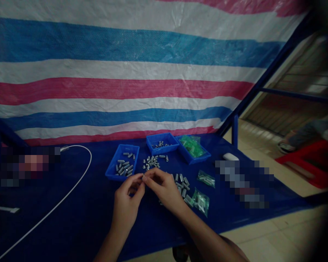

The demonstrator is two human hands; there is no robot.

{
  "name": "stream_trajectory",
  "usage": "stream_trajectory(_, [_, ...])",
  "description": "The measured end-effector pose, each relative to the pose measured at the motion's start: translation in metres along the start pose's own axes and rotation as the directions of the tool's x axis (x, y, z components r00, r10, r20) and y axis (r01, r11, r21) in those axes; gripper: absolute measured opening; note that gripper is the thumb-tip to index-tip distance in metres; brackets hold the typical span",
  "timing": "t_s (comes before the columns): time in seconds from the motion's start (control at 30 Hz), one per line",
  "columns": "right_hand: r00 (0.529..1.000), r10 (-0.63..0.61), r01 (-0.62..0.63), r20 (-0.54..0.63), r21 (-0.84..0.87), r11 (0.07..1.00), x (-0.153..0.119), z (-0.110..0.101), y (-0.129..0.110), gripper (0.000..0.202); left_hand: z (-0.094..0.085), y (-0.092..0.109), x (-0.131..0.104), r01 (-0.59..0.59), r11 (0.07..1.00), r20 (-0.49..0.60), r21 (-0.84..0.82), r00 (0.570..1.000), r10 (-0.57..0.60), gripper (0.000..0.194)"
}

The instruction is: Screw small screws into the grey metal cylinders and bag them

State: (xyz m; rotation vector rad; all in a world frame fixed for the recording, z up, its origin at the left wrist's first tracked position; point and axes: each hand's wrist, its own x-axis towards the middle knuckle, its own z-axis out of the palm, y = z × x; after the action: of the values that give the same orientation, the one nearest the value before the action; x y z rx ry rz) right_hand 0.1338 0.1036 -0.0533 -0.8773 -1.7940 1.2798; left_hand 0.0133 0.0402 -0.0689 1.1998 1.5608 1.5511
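Note:
My left hand (129, 190) and my right hand (163, 186) meet fingertip to fingertip over the blue table. Both are closed in a pinch, and whatever sits between the fingertips is too small and covered to make out. Just behind my left hand stands a blue tray (107, 172) with several metal cylinders (123, 169) in it. Small metal pieces (152, 160) lie loose beyond my fingers. To the right of my right hand is a pile of larger metal cylinders (182, 181), partly hidden by that hand. Two green-tinted bags (201, 202) with metal parts lie beside the pile.
A second blue tray (164, 149) holding small metal parts and a third blue tray (194, 159) of green bags stand at the back. A white cable (68, 194) curves across the left. A white object (230, 157) lies at right. Striped sheeting (120, 89) hangs behind the table.

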Motion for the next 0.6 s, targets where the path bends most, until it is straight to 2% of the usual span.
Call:
stream_trajectory(0.13, [1.000,-0.008,0.008,0.003,-0.002,1.000,0.0005,-0.0002,0.0011,0.014,-0.0006,0.0005,-0.0002,-0.039,0.999,-0.006,0.026,0.999,0.039,0.022])
stream_trajectory(0.37, [0.988,-0.107,0.098,-0.108,-0.081,0.992,0.0004,-0.0030,0.0008,0.015,-0.0029,0.0048,0.0008,0.090,0.992,-0.011,-0.086,0.996,-0.092,0.030])
stream_trajectory(0.47, [0.971,-0.220,0.197,-0.097,-0.206,0.959,-0.0026,-0.0032,-0.0016,0.015,-0.0035,0.0059,0.0023,0.117,0.985,0.033,-0.124,0.993,-0.113,0.030])
stream_trajectory(0.6, [0.911,-0.412,0.384,0.011,-0.384,0.840,-0.0064,-0.0026,-0.0056,0.016,-0.0036,0.0063,0.0028,0.147,0.975,0.063,-0.169,0.988,-0.138,0.029])
